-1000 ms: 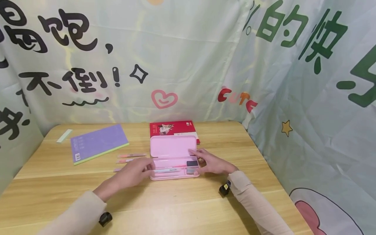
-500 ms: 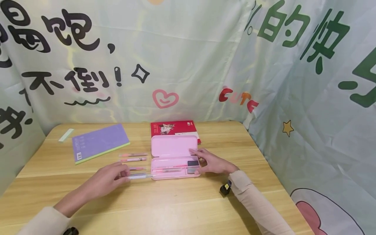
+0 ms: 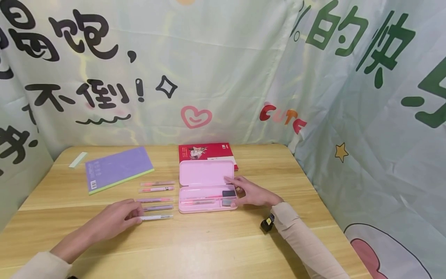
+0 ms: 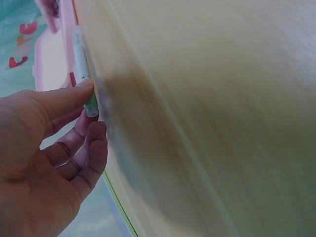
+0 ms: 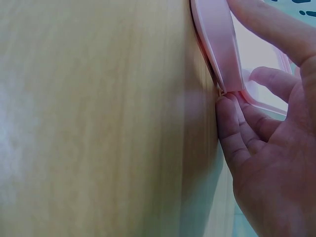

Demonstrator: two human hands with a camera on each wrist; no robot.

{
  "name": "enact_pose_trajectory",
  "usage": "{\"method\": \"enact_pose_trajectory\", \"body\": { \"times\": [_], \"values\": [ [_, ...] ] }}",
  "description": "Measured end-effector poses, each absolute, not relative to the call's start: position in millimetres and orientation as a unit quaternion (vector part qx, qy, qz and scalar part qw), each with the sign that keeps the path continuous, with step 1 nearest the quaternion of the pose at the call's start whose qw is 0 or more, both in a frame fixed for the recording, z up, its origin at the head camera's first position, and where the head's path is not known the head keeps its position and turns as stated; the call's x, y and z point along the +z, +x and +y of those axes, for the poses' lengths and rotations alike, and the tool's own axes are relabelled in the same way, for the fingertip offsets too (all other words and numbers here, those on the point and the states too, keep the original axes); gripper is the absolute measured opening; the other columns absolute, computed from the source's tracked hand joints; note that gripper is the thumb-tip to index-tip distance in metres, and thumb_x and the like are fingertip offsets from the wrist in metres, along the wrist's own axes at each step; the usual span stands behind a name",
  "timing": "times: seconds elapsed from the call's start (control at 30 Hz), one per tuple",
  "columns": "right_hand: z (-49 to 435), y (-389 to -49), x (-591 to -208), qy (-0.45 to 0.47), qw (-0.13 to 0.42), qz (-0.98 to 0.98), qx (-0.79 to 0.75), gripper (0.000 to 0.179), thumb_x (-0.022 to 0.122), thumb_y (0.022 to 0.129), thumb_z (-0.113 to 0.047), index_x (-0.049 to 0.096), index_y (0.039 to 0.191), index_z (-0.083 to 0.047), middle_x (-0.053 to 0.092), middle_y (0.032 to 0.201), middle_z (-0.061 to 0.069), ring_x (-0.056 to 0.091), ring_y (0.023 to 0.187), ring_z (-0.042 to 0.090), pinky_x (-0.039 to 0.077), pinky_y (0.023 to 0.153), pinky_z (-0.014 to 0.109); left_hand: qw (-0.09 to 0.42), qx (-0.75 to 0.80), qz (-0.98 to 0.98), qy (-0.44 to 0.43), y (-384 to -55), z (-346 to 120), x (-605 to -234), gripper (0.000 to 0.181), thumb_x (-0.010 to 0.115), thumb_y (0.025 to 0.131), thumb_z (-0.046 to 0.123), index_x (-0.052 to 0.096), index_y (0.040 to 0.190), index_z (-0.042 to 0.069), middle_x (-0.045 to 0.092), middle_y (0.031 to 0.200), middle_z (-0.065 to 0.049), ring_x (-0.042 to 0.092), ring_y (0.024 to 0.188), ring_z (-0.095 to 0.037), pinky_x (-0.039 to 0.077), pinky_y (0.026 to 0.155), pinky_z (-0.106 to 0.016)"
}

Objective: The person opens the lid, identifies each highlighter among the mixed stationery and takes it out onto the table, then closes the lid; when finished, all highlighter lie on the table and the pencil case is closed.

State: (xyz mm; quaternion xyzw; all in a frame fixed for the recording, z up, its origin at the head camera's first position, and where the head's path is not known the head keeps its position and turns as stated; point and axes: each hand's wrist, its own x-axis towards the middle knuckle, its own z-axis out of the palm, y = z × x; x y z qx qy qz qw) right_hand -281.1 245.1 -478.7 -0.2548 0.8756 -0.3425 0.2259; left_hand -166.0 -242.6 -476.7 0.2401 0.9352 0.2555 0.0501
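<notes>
My left hand (image 3: pixel 113 219) pinches the left end of a whitish pen (image 3: pixel 158 217) between thumb and fingers, low at the table left of the pencil case. In the left wrist view the pen (image 4: pixel 80 59) points away from the fingertips. Above it in the head view lie several more pens (image 3: pixel 159 208), roughly parallel. The pink pencil case (image 3: pixel 206 173) stands with its lid back. Inside are a pink pen (image 3: pixel 200 202) and a dark eraser-like block (image 3: pixel 228 193). My right hand (image 3: pixel 254 193) holds the case's right end, thumb and fingers at its edge.
Behind the lid, a red book (image 3: pixel 205 149) is partly covered. A purple notebook (image 3: pixel 118 170) lies at the back left, beside a pale flat strip (image 3: pixel 78 159). Printed cloth (image 3: pixel 223 77) hangs behind the wooden table (image 3: pixel 216 248).
My left hand has moved left from the case, bringing the whitish pen out and down below the other pens on the table. My right hand has stayed at the case.
</notes>
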Motion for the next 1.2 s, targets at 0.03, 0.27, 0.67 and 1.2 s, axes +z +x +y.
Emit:
{"method": "enact_pose_trajectory", "body": {
  "times": [0.03, 0.27, 0.67, 1.2],
  "values": [
    [245, -282, -479, -0.255, 0.225, 0.876, -0.341, 0.099, 0.089, 0.090, -0.041, 0.032, 0.172, -0.038, 0.042, 0.157, 0.011, 0.051, 0.133, 0.030, 0.045, 0.119, 0.052, 0.049, 0.253, 0.936, 0.240, -166, -243, -478, 0.011, 0.079, 0.101, 0.027, 0.069, 0.099, 0.025, 0.058, 0.088, 0.017, 0.049, 0.078, 0.004, 0.047, 0.066, -0.023],
    [245, -282, -479, -0.252, 0.227, 0.876, -0.343, 0.100, 0.089, 0.089, -0.041, 0.033, 0.172, -0.037, 0.042, 0.157, 0.011, 0.051, 0.133, 0.030, 0.045, 0.118, 0.052, 0.039, 0.242, 0.938, 0.247, -167, -244, -481, 0.015, 0.082, 0.098, 0.022, 0.068, 0.098, 0.027, 0.056, 0.087, 0.018, 0.048, 0.077, 0.005, 0.048, 0.066, -0.023],
    [245, -280, -477, -0.254, 0.225, 0.877, -0.341, 0.099, 0.089, 0.091, -0.040, 0.033, 0.172, -0.037, 0.042, 0.158, 0.012, 0.051, 0.134, 0.031, 0.045, 0.119, 0.054, 0.035, 0.242, 0.938, 0.246, -165, -244, -478, 0.015, 0.084, 0.096, 0.022, 0.069, 0.099, 0.026, 0.058, 0.088, 0.019, 0.050, 0.078, 0.006, 0.050, 0.067, -0.023],
    [246, -279, -477, -0.250, 0.230, 0.873, -0.350, 0.099, 0.089, 0.091, -0.039, 0.032, 0.172, -0.038, 0.042, 0.159, 0.011, 0.052, 0.136, 0.031, 0.046, 0.119, 0.055, 0.013, 0.227, 0.939, 0.257, -186, -200, -455, 0.008, 0.078, 0.102, 0.021, 0.076, 0.110, 0.021, 0.075, 0.107, 0.010, 0.073, 0.098, -0.009, 0.063, 0.084, -0.033]
  ]
}}
